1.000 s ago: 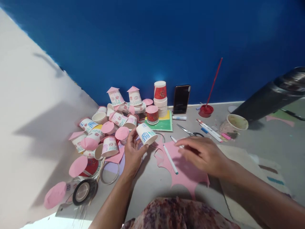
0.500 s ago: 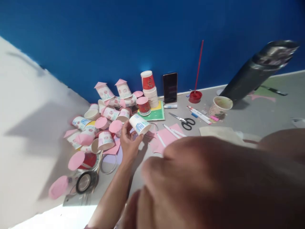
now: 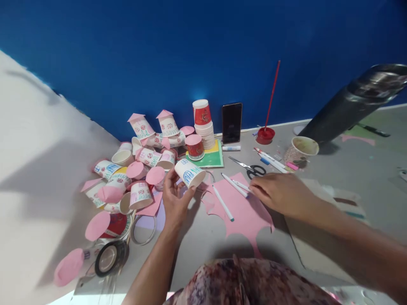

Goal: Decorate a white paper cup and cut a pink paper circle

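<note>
My left hand (image 3: 176, 197) grips a white paper cup (image 3: 187, 173) tilted on its side, its open mouth toward the lower right. Blue and green marker drawings show on the cup's wall. Over a cut pink paper sheet (image 3: 244, 216), my right hand (image 3: 280, 190) has its fingers closed at the end of a white marker (image 3: 241, 185). Two more markers lie on the same sheet, one a green-ended marker (image 3: 224, 205). Just beyond the right hand lie black-handled scissors (image 3: 254, 170).
Decorated paper cups (image 3: 140, 195) with pink tops crowd the left side, near a tape roll (image 3: 108, 258). Behind stand stacked cups (image 3: 206, 131), a phone (image 3: 232, 123) and a red holder (image 3: 265, 135). A patterned cup (image 3: 302, 150) and dark flask (image 3: 346, 106) are on the right.
My right hand has dropped from close to the camera down to the markers on the pink sheet, uncovering more of the table. My left hand still holds the cup.
</note>
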The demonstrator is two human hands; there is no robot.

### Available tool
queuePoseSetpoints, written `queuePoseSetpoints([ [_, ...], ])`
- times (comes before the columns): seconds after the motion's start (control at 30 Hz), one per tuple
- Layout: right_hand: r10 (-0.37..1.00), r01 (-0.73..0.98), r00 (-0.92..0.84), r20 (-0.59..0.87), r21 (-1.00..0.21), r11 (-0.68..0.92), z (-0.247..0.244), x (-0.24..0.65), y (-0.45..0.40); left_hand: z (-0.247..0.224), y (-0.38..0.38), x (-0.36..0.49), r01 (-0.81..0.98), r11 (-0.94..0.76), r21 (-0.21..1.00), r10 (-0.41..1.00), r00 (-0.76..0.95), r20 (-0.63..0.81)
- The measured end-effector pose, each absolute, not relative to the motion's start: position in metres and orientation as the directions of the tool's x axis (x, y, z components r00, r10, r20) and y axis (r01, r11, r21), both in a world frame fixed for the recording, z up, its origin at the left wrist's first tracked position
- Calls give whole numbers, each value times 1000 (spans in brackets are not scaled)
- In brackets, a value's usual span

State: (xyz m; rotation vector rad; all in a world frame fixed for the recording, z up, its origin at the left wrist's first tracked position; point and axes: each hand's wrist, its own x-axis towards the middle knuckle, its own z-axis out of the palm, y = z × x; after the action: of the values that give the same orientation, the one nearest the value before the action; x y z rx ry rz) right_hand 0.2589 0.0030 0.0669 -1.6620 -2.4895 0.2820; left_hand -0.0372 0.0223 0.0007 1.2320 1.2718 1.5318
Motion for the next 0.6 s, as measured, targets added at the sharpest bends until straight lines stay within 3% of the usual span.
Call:
queuePoseSetpoints([
  [0.03, 930, 921, -358, -80, -197, 337, 54, 250, 10, 0, 22, -37, 8, -190, 982, 953, -237, 187],
  [0.1, 942, 941, -314, -116, -169, 293, 30, 238, 15, -1, 22, -36, -8, -162, 987, 957, -244, 155],
  [0.27, 966, 961, -255, -41, -121, 248, -3, 231, 6, -5, 20, -33, -97, -38, 995, 984, -175, 21],
  [0.6, 922, 932, -359, 143, 4, 362, -21, 227, -2, -6, 15, -26, -268, 28, 963, 992, -112, -60],
])
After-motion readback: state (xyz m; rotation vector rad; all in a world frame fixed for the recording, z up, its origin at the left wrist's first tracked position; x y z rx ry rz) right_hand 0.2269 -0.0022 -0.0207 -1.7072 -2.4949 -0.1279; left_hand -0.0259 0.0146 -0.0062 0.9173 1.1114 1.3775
